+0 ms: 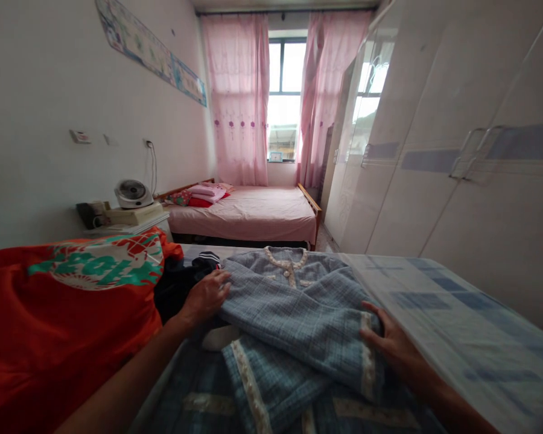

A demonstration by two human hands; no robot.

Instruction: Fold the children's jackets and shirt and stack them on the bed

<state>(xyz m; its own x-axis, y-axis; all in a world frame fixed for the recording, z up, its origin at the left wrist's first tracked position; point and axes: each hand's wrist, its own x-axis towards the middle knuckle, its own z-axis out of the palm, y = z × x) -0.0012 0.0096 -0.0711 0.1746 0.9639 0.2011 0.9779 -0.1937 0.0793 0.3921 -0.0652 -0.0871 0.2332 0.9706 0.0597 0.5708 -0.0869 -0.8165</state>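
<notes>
A blue-grey tweed jacket [294,319] with cream trim lies front up on the bed in front of me. Its sleeves are folded across the body, one above the other. At the jacket's left edge, near the shoulder, my left hand [207,296] is closed on the fabric. My right hand [389,340] grips the trimmed cuff of the upper sleeve at the right edge, thumb on top; some of its fingers are hidden. The lower sleeve's cuff [251,383] points toward me. Dark clothing [176,289] with white stripes lies beyond my left wrist.
An orange garment [72,313] with a green print is heaped at the left. The checked bed cover [434,301] extends to the right, beside white wardrobes [416,199]. Farther off stand a pink-covered bed [257,211] and a small fan [133,191] on a cabinet.
</notes>
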